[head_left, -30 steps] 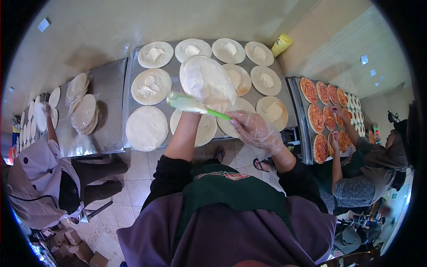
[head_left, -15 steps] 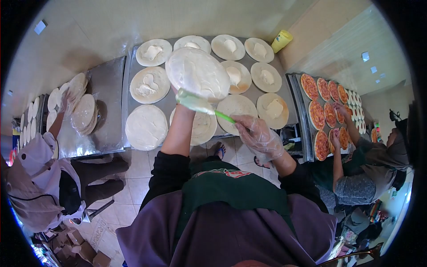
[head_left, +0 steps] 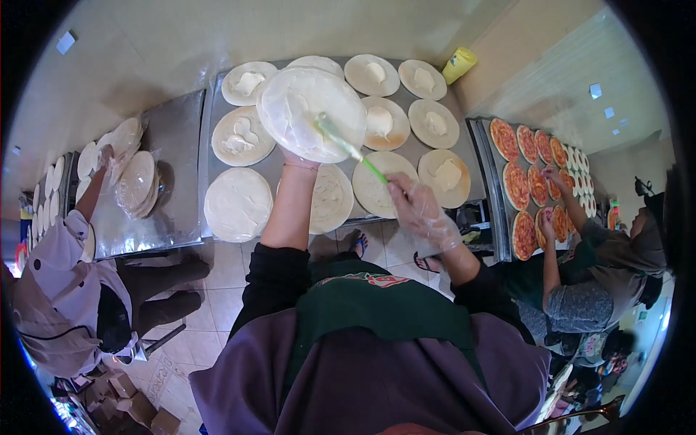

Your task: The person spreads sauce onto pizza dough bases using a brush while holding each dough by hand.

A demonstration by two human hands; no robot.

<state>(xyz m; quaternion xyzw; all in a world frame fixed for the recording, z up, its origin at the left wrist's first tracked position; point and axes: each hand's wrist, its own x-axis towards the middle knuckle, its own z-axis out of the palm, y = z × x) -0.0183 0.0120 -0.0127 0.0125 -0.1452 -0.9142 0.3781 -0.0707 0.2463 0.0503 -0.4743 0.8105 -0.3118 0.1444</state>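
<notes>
Dough round (head_left: 310, 109) above left grip (head_left: 299, 160), held from below; right grip (head_left: 422, 213) clasping spatula (head_left: 354, 151).

We're getting kinda soft, dim indoor light, tiny glints on the gloved right hand (head_left: 423, 212), blown-out glare near the right rim, and heavy fisheye bending the walls (head_left: 196, 32) into black corners.

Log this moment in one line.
left hand: supporting raised white-coated round dough base | clear-gloved right hand: gripping green-handled spatula, blade over base | grey metal table: pale dough rounds
</notes>
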